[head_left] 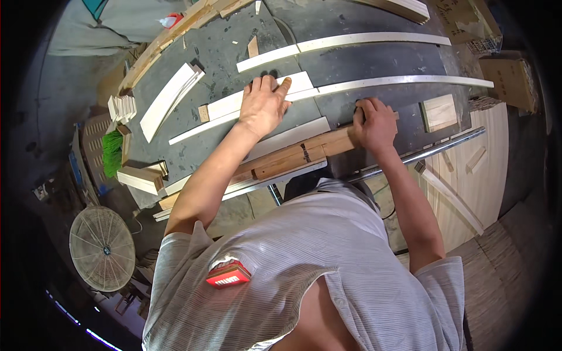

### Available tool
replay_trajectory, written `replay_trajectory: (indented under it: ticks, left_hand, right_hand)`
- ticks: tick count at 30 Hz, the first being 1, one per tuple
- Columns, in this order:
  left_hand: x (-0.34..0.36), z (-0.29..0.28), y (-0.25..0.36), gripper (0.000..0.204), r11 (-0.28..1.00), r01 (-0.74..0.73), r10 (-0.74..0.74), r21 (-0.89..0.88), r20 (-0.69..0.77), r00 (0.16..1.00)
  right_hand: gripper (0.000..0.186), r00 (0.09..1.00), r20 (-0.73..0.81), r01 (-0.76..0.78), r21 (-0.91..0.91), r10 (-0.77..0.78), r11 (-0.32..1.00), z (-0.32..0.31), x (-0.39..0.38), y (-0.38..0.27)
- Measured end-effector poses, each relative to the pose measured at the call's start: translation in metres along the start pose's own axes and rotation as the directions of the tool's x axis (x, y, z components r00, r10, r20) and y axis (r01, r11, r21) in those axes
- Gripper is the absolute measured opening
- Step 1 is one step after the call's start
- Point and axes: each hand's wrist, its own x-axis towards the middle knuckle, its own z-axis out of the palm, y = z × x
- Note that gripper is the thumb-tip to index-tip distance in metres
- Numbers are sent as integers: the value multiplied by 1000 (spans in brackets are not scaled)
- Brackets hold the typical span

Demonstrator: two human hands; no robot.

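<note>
My left hand [264, 104] lies over a short white board [225, 103] and a long narrow strip [380, 82] along its near side, fingers curled on the board's far part. A small tan block [204, 113] sits at the board's left end. My right hand [376, 126] is closed on a tan wooden bar [284, 162] near the bench's front edge, right of a dark mark on the wood. A pale flat strip [281, 137] lies just beyond the bar.
The grey bench [175, 88] also carries curved white slats [170, 102], another long strip [345, 41] and a square wood block [440, 113]. A metal tube [445, 143] runs along the right front. A fan [102, 248], green bristles [112, 153] and cardboard boxes [508, 83] surround it.
</note>
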Motion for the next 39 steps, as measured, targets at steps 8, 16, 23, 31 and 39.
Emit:
replay_trajectory:
  ticks: [8, 16, 23, 31, 39]
  left_hand:
    - [-1, 2, 1, 56, 999, 6, -6, 41, 2, 1000]
    - [1, 5, 1, 57, 999, 18, -19, 50, 31, 999]
    - [3, 7, -2, 57, 999, 34, -36, 40, 40, 999]
    - [1, 7, -4, 59, 999, 31, -31, 18, 39, 999]
    - [2, 2, -11, 60, 989, 56, -56, -136, 8, 998]
  right_hand:
    - [13, 1000, 4, -11, -26, 11, 1000, 4, -1, 1]
    - [14, 997, -67, 25, -10, -26, 1000, 11, -5, 7]
    - [12, 996, -78, 44, -18, -46, 999, 14, -6, 9]
    - [10, 997, -55, 52, -30, -54, 998, 9, -6, 5]
    - [9, 999, -25, 43, 13, -42, 999, -2, -5, 0]
